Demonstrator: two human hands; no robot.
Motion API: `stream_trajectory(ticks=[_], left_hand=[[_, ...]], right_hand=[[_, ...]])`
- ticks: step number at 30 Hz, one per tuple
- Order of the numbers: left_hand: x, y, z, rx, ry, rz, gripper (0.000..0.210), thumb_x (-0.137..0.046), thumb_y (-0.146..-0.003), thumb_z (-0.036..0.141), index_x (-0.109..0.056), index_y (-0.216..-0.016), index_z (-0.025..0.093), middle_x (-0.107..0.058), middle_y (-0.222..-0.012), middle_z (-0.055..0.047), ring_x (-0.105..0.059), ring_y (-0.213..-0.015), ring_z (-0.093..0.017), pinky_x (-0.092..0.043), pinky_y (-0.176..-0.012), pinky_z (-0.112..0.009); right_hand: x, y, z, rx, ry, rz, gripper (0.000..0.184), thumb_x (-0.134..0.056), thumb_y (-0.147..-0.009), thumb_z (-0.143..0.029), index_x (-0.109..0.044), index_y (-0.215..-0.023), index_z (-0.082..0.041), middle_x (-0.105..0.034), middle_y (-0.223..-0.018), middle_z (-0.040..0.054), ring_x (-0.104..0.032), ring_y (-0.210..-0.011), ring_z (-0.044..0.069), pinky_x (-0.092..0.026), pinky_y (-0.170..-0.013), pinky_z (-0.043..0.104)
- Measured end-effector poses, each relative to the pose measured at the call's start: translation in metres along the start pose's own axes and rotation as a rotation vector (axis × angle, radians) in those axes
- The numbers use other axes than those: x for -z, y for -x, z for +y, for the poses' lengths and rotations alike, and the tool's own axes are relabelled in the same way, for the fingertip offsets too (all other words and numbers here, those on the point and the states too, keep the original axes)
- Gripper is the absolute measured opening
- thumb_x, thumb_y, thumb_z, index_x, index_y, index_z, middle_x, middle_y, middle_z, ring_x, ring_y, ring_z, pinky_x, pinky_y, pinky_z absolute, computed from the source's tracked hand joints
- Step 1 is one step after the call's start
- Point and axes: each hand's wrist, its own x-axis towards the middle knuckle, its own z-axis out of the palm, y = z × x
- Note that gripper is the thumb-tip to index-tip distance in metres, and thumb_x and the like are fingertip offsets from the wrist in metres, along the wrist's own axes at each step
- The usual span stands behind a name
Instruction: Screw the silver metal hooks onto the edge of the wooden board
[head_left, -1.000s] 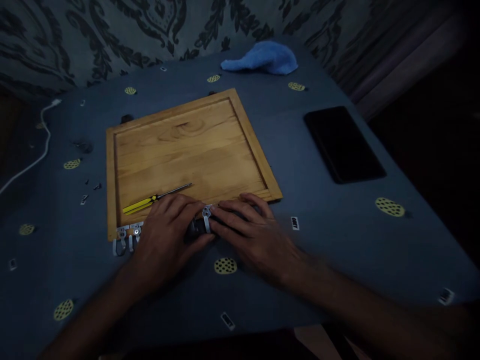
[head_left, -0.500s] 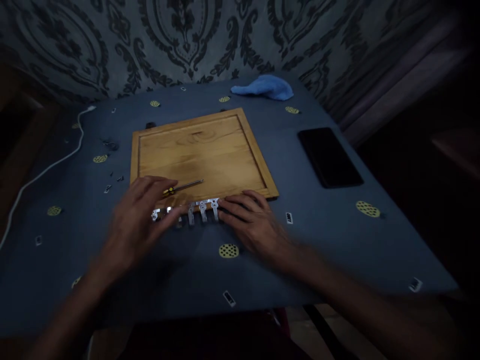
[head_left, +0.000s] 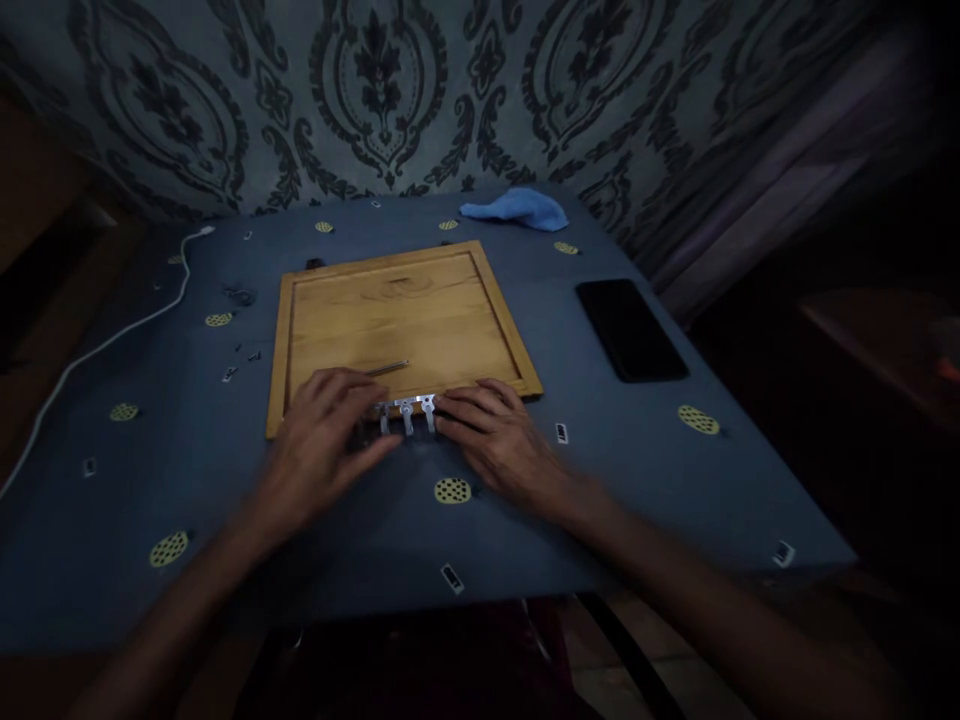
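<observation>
A framed wooden panel [head_left: 397,310] lies on the table with a shiny metal hook rail [head_left: 409,404] along its near edge, hooks toward me. My left hand [head_left: 319,440] is curled around the rail's left part, thumb below and fingers above, hiding that end. At the rail's right end, my right hand [head_left: 499,435] grips it, fingers resting along the panel's edge. A screwdriver [head_left: 388,368] lies on the panel; its shaft shows, while its handle is hidden behind my left hand.
A black phone [head_left: 631,330] lies right of the panel, and a blue cloth [head_left: 517,208] at the back. Small screws [head_left: 253,356] and dark bits of hardware [head_left: 238,294] lie to the left. A white cable [head_left: 124,330] runs along the left side of the blue tablecloth [head_left: 360,560].
My left hand has moved right along the rail and closed around it, now covering the screwdriver's handle. My right hand stays at the rail's right end. The view has shifted slightly.
</observation>
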Motion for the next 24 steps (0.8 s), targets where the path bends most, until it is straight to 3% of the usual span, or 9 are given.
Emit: stream_trajectory(ticks=[6,15,24], left_hand=[[-0.024,-0.023,0.016,-0.033,-0.072,-0.181,0.04,-0.072,-0.093,0.039,-0.062,-0.122,0.014,-0.063,-0.127,-0.014,-0.054,-0.123,-0.033,-0.048,-0.106,-0.052],[-0.03,-0.023,0.011,0.022,0.011,-0.208,0.029,-0.073,-0.092,0.039,-0.067,-0.112,0.018,-0.067,-0.116,-0.009,-0.056,-0.116,-0.03,-0.05,-0.102,-0.05],[-0.033,-0.024,0.013,0.041,0.014,-0.206,0.03,-0.073,-0.091,0.039,-0.068,-0.11,0.017,-0.068,-0.119,-0.012,-0.058,-0.119,-0.031,-0.048,-0.106,-0.052]], right_hand=[[-0.002,0.0,0.0,0.0,0.017,0.017,0.03,-0.058,-0.096,-0.011,-0.071,-0.121,-0.022,-0.074,-0.13,0.0074,-0.062,-0.124,0.025,-0.042,-0.112,0.052],[-0.003,-0.001,-0.001,-0.014,-0.02,0.05,0.028,-0.058,-0.098,-0.011,-0.073,-0.119,-0.022,-0.075,-0.128,0.0065,-0.061,-0.125,0.023,-0.042,-0.113,0.05],[0.0,-0.002,-0.001,-0.01,0.004,0.024,0.027,-0.055,-0.101,-0.013,-0.073,-0.119,-0.022,-0.075,-0.129,0.0073,-0.061,-0.126,0.024,-0.044,-0.111,0.052]])
